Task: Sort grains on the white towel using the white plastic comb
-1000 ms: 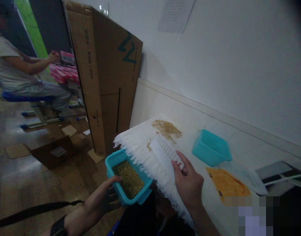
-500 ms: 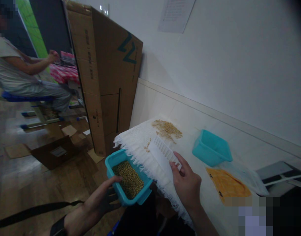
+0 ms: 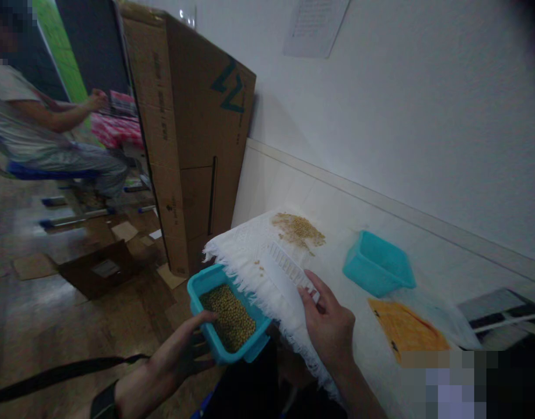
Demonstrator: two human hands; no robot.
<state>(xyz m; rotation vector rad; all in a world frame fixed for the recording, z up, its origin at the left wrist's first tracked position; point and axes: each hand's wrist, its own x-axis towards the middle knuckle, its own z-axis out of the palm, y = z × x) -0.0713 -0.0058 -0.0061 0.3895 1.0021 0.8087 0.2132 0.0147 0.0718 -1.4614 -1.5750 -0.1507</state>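
My left hand (image 3: 180, 352) grips the near side of a teal bin (image 3: 201, 284) full of yellow-green beans (image 3: 229, 319), held just below the fringed edge of a white cloth (image 3: 245, 256). My right hand (image 3: 329, 326) is closed on a white ridged scraper (image 3: 286, 272) lying flat on the cloth. A few loose beans (image 3: 259, 266) lie by the scraper's far end. A larger pile of beans (image 3: 298, 228) sits further back on the cloth.
A second teal bin (image 3: 378, 269) stands to the right on the cloth, with an orange bag (image 3: 404, 329) nearer me. A tall cardboard box (image 3: 192, 134) stands against the wall at the left. Another person (image 3: 35, 134) sits far left.
My right hand has drawn the scraper toward the cloth's fringed edge and the held bin, pushing a few beans along. My left hand and the bin have stayed in place.
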